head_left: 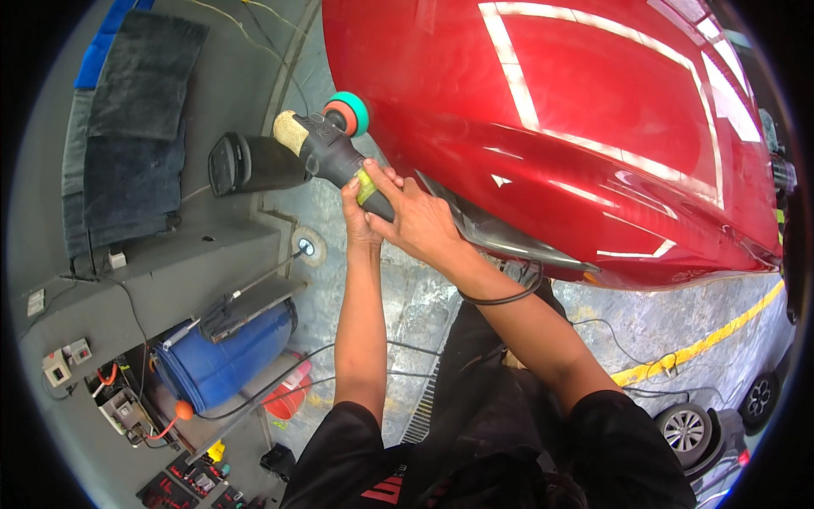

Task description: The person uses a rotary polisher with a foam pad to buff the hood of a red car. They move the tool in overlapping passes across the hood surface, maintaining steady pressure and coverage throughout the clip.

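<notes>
Both yr hands grip the black polisher (335, 153): right hand (415, 216) fingers wrapped round the handle, left hand (358, 222) closed under it. Its round green/orange foam pad (349, 112) sits vs the glossy red car panel (560, 110). Rough grey concrete floor (424, 305) w/ yellow line (704, 343), blue plastic drum (225, 352) nr wall

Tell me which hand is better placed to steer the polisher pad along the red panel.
Probably the right hand: it wraps the polisher body from above, nearest the red car panel. The left hand only supports underneath.
</notes>
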The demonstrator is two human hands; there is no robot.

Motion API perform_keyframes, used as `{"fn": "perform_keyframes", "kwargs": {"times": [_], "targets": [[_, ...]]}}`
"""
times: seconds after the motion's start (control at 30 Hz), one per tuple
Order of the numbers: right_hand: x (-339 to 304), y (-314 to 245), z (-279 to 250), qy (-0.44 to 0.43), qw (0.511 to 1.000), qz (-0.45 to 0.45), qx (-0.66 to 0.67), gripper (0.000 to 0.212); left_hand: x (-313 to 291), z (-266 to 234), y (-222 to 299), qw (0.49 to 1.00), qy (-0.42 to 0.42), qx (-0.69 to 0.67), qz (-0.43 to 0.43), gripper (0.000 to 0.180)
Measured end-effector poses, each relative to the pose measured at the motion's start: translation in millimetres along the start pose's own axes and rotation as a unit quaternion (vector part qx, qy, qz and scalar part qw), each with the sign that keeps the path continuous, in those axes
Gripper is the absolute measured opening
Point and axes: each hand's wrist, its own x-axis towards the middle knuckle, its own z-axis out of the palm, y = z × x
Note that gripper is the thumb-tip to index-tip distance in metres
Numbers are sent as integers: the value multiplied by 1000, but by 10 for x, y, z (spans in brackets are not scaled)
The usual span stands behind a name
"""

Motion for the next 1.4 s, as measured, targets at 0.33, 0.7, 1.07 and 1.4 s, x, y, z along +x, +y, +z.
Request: {"fn": "perform_keyframes", "kwargs": {"times": [0.33, 0.7, 1.07, 1.4], "targets": [[-805, 25, -215, 1, 1000, 22, -7, 91, -691, 270, -461, 999, -7, 13, -32, 58], [-1020, 155, -433, 27, 999, 9, 19, 94, -756, 574, -630, 999, -34, 12, -30, 53], [-299, -143, -226, -27, 998, 47, 15, 89, -216, 164, -80, 1000, 16, 10, -11, 52], [-1374, 184, -580, -7, 999, 35, 9, 89, -1034, 576, -870, 999, -18, 6, -38, 51]]}}
